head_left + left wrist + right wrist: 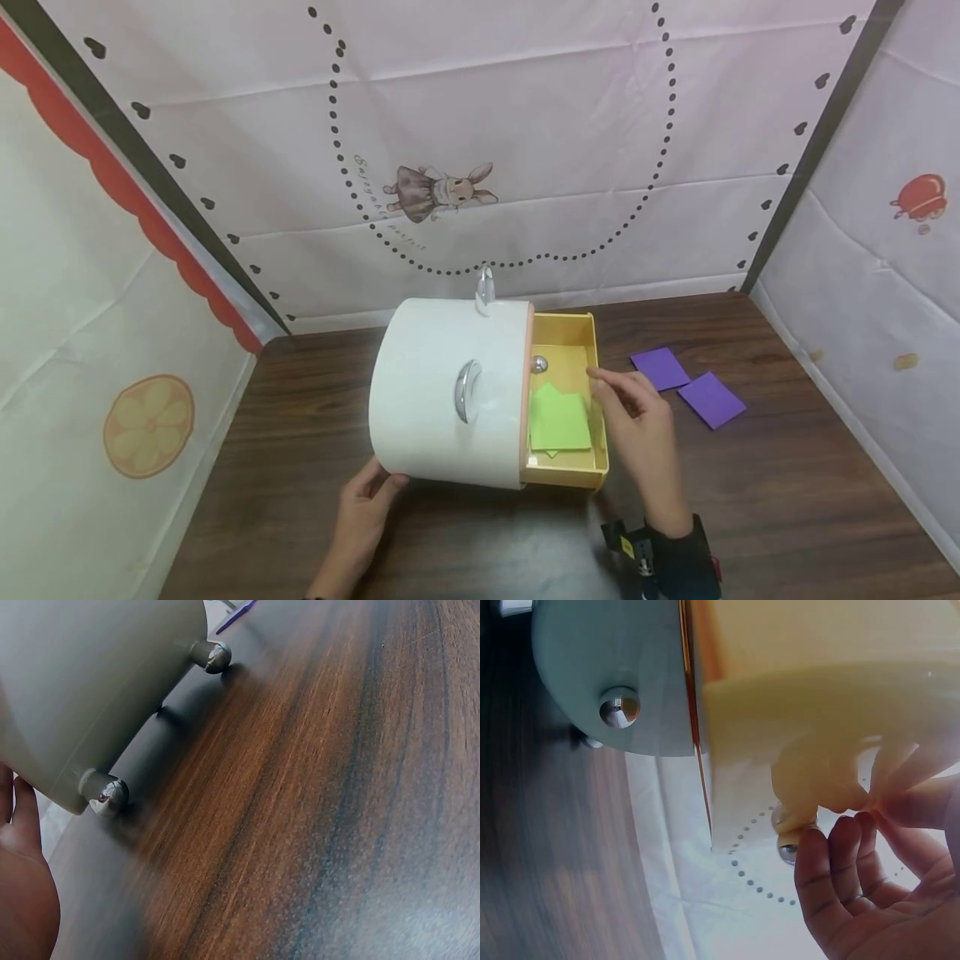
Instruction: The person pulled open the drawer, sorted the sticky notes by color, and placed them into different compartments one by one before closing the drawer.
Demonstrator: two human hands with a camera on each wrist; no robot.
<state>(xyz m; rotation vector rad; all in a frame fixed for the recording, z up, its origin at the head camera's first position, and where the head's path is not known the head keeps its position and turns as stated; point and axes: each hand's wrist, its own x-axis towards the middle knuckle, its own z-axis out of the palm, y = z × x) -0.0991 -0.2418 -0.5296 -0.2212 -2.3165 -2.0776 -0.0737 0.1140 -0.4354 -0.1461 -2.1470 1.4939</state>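
A white rounded desktop drawer box (442, 400) stands on the table with its yellow drawer (566, 481) pulled out to the right. Light green sticky notes (558, 423) lie inside the drawer. At the box's near left corner is my left hand (362, 508), thumb on the near side and fingers against the back; in the left wrist view those fingers (26, 810) look straight. My right hand (637, 417) pinches the drawer's outer rim between thumb and index finger, its other fingers curled. A silver knob (539, 364) sticks out over the drawer.
Two purple sticky notes (712, 401) lie on the dark wood table (757, 483), right of my right hand. Two shiny upright pieces (467, 392) stand on the box's top. Ball feet (109, 796) hold it up. Printed cloth (570, 125) walls surround the table.
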